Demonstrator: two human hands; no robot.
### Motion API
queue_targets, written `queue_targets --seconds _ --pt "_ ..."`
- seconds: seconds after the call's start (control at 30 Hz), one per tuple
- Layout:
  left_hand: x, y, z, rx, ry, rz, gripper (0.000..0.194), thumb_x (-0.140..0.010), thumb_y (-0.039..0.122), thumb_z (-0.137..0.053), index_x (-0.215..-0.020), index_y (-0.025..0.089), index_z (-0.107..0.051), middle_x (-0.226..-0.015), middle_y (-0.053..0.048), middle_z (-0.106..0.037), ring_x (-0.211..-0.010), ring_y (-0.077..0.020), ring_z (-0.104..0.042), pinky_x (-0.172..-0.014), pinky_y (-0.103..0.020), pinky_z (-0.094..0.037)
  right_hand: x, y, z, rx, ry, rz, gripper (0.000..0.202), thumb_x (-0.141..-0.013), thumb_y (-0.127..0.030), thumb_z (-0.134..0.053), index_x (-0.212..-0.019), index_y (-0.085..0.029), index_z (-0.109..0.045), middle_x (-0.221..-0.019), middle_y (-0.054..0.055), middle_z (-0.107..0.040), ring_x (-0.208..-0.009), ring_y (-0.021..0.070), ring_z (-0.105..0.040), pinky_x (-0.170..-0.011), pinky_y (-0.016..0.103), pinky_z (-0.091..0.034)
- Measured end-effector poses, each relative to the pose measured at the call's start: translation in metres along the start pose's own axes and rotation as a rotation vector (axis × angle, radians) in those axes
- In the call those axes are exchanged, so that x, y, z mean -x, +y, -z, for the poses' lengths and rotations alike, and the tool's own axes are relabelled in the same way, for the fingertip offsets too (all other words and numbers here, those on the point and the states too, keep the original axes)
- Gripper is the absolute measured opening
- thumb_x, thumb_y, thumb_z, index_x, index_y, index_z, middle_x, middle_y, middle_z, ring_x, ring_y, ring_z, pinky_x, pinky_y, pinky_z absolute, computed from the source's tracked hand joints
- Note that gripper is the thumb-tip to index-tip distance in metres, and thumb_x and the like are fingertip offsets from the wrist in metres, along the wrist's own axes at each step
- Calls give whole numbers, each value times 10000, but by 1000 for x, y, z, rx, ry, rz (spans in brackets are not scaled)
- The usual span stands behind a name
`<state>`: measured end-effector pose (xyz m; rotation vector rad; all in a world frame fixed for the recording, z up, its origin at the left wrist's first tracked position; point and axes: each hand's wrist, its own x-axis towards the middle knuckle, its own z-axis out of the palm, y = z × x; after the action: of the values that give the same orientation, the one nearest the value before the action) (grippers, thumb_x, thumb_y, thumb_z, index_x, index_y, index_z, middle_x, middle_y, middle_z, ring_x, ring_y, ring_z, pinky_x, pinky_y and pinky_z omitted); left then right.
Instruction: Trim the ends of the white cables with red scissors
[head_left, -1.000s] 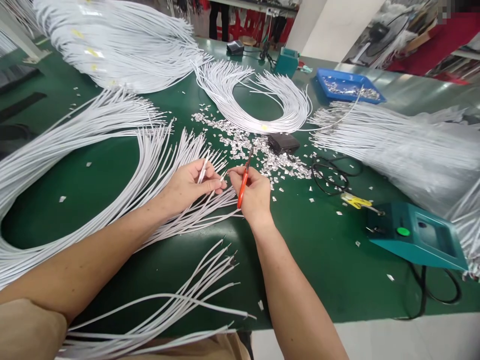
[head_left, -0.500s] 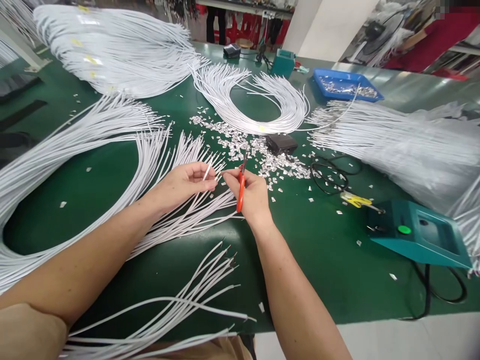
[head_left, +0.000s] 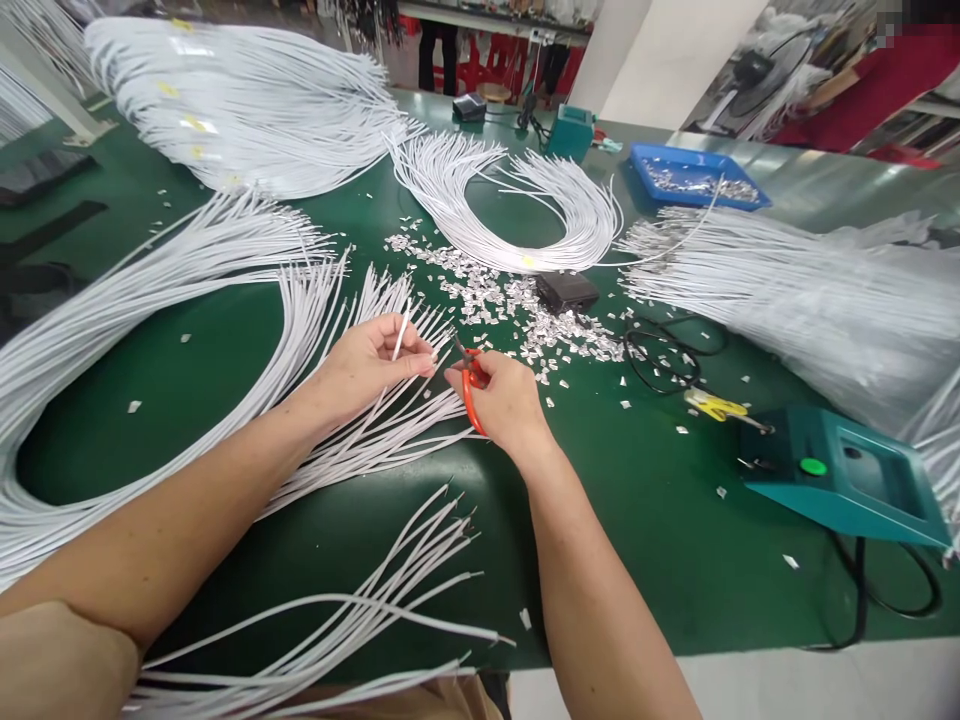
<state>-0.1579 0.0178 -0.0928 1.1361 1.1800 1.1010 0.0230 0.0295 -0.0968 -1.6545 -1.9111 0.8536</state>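
My left hand [head_left: 375, 362] is closed on a white cable [head_left: 403, 330], whose end stands up between the fingers. Just right of it, my right hand [head_left: 499, 395] grips small scissors with orange handles [head_left: 471, 402]; their dark blades point up and left toward the left hand's fingertips. Beneath and behind my left hand lie bundled white cables [head_left: 352, 455] with stripped ends fanning to the right. A smaller group of loose cables [head_left: 390, 585] lies nearer to me. Whether the right fingertips pinch anything besides the scissors, I cannot make out.
Small pale clippings [head_left: 495, 295] lie scattered beyond my hands around a black box [head_left: 566, 292]. On the right are a teal machine [head_left: 847, 470] with yellow-handled pliers [head_left: 716, 404] and bagged cables [head_left: 810, 280]. A blue tray [head_left: 697, 150] stands behind; a co-worker [head_left: 892, 80] is at far right.
The scissors have turned from nearly upright to leaning left, their blades now nearer my left hand. The cable end in my left hand has tilted more upright and moved slightly left.
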Motion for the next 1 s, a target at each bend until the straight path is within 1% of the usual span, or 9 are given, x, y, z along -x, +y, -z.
queue_targets --seconds 0.1,0.33,0.4,0.53,0.57,0.63,0.77,0.9,1.0 --pt "0 -1 0 -29 -4 -15 321 -671 259 -778 -730 181 -473 -803 13 -670 -717 -134 -659 -759 -295 -529 1 -1 -2 170 -35 22 243 -800 -407 -605 -692 -190 -632 -719 21 -642 -611 135 -501 -556 253 -317" --pt "0 0 -2 -87 1 -45 346 -676 276 -751 -679 190 -416 -786 6 -666 -722 -145 -649 -743 -297 -512 4 -5 -2 358 -30 77 238 -831 -365 -581 -671 -191 -606 -754 43 -654 -660 155 -552 -574 262 -307" --pt "0 0 -2 -102 -16 -54 344 -685 273 -747 -674 190 -413 -806 2 -664 -745 -142 -641 -742 -286 -503 4 -5 -1 378 -31 86 246 -839 -366 -576 -668 -191 -604 -762 41 -655 -659 154 -550 -569 264 -298" --pt "0 0 2 -148 -100 -41 324 -677 255 -765 -681 184 -449 -822 6 -650 -771 -128 -617 -724 -253 -491 4 -4 -1 399 -41 86 264 -848 -392 -576 -678 -194 -620 -770 42 -659 -673 158 -558 -568 267 -291" --pt "0 1 2 -157 -100 -34 322 -675 252 -769 -677 183 -454 -813 7 -651 -760 -125 -616 -714 -249 -490 4 -4 -1 404 -42 90 265 -850 -397 -576 -685 -195 -625 -774 43 -660 -683 160 -562 -572 267 -295" --pt "1 2 1 -162 -60 -26 330 -674 255 -769 -656 182 -448 -783 6 -657 -733 -128 -628 -701 -253 -496 5 -4 -1 412 -35 105 277 -858 -409 -570 -693 -195 -631 -782 45 -662 -699 163 -569 -582 269 -304" --pt "3 7 -4 -113 -5 -6 374 -663 260 -773 -617 185 -410 -734 0 -667 -699 -152 -664 -719 -294 -528 5 -2 -5 447 -8 136 297 -880 -401 -540 -683 -193 -619 -773 49 -656 -711 165 -571 -604 274 -316" --pt "4 5 -4 -42 -28 -11 359 -718 255 -740 -624 184 -400 -775 -14 -697 -703 -142 -673 -746 -297 -535 4 1 -8 462 28 176 273 -881 -320 -513 -662 -184 -603 -764 53 -651 -717 167 -567 -618 281 -320" --pt "3 2 -2 -30 -46 -15 342 -742 254 -728 -651 185 -406 -771 -8 -694 -721 -143 -676 -755 -297 -536 2 2 -5 392 8 162 242 -848 -302 -541 -651 -176 -607 -755 53 -648 -703 166 -555 -620 282 -331"
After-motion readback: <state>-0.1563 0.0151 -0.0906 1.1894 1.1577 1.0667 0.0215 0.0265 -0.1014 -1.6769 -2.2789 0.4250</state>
